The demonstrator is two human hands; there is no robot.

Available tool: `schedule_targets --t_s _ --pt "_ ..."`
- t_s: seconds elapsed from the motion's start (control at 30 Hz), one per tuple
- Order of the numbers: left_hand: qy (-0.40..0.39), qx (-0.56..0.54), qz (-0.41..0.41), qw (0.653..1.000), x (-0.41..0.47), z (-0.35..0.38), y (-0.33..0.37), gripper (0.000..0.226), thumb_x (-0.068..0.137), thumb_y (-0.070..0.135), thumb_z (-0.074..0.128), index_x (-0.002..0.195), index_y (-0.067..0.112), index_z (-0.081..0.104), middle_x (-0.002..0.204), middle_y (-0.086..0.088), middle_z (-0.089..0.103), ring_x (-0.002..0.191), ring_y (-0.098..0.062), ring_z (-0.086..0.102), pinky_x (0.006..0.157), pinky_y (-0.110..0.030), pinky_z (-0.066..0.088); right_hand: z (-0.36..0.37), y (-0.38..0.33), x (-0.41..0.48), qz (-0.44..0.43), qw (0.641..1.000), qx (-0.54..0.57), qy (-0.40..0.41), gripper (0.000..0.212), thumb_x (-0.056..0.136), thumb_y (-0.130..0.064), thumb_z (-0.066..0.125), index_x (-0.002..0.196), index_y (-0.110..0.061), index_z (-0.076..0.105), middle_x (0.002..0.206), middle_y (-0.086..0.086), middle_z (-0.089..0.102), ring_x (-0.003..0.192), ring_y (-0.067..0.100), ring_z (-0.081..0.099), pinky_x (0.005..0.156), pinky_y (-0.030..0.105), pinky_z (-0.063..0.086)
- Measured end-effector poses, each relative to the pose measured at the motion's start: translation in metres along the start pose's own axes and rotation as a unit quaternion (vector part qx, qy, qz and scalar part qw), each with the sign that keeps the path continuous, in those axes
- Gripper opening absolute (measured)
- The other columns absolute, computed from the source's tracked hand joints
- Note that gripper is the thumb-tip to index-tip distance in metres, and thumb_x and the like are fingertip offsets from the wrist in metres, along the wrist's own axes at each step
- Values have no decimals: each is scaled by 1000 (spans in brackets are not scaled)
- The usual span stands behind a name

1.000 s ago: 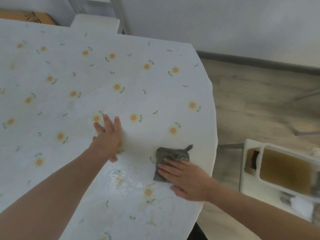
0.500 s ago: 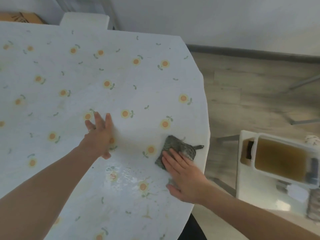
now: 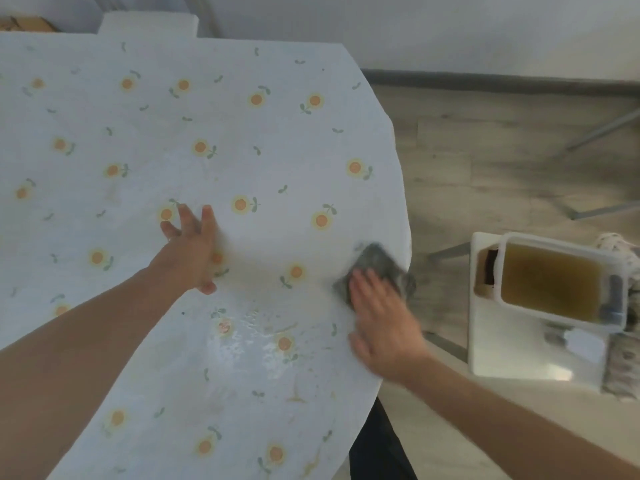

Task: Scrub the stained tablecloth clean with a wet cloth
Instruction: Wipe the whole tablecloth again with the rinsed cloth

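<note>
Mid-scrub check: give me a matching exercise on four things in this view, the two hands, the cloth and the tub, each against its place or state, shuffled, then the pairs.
Column one
1. left hand
2. right hand
3. grey cloth
4. clear tub

Column two
A. holds brownish liquid, stands apart to the right of the tablecloth
B. lies at the tablecloth's right edge, partly covered
C. flat on the tablecloth, fingers spread, holding nothing
D. presses straight fingers down on the cloth

Pairs: 1-C, 2-D, 3-B, 4-A
</note>
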State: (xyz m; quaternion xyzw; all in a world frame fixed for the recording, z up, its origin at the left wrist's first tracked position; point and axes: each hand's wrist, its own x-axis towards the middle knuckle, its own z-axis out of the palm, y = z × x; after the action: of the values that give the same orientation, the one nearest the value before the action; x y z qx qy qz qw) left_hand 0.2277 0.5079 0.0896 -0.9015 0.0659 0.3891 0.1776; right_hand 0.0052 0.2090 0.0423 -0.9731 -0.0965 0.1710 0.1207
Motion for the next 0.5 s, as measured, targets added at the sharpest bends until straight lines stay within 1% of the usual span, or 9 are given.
schedule_targets --t_s 0.1,0.17,0.2,0.23,0.27,0.33,0.4,0.47,0.5 --pt "-9 -29 1 1000 -1 -1 1 159 68 37 96 153 14 -37 159 -28 -38 151 -58 -8 117 -62 34 31 -56 -63 -141 989 -2 -45 81 95 -54 37 159 -8 17 167 10 10 155 28 -1 124 46 16" --pt "5 -68 6 998 -1 -3 -1 157 67 28 97 155 19 -32 160 -21 -39 152 -53 -14 118 -63 33 24 -31 -53 -213 976 -14 -45 70 98 -47 36 158 -12 25 166 5 21 155 23 7 122 40 24" --pt "17 -77 6 997 -5 1 -4 157 65 28 99 157 21 -29 161 -20 -38 153 -53 -15 117 -64 33 19 -16 -40 -219 975 -24 -35 66 100 -43 35 158 -14 25 166 2 22 155 20 8 122 38 22" --pt "27 -77 15 997 -5 0 -4 157 64 28 99 158 22 -26 162 -18 -36 153 -53 -14 116 -65 35 7 6 -18 -198 979 -43 -23 65 100 -40 34 159 -15 24 166 1 22 154 20 10 122 39 19" --pt "34 -80 23 996 -10 5 -7 155 64 28 99 158 23 -24 164 -16 -33 153 -53 -12 114 -65 36 -2 23 0 -146 988 -46 -2 66 98 -38 35 158 -13 25 165 4 24 154 22 14 121 43 20" --pt "52 -69 44 995 -11 10 -13 146 69 32 96 160 24 -17 167 -14 -24 153 -54 -4 111 -62 40 -20 46 30 -9 999 -15 37 67 97 -38 31 157 -9 27 163 9 28 152 26 19 121 46 22" --pt "80 -31 86 993 -19 23 -19 129 76 36 90 162 20 -5 167 -19 -10 150 -54 11 111 -58 42 -9 29 29 96 994 -13 56 70 99 -45 25 159 -9 19 167 6 16 155 24 6 125 43 9" --pt "117 17 119 986 -33 39 -24 114 81 30 84 162 15 5 165 -23 0 144 -51 25 107 -56 45 11 -14 3 123 990 -4 69 75 98 -47 29 160 -8 13 168 6 7 155 24 -2 126 44 5" --pt "124 37 132 983 -43 48 -27 113 81 24 85 161 15 6 164 -23 2 144 -49 27 105 -54 48 22 -37 -18 115 991 2 65 77 97 -47 32 160 -8 13 168 6 4 155 24 -4 126 45 6"
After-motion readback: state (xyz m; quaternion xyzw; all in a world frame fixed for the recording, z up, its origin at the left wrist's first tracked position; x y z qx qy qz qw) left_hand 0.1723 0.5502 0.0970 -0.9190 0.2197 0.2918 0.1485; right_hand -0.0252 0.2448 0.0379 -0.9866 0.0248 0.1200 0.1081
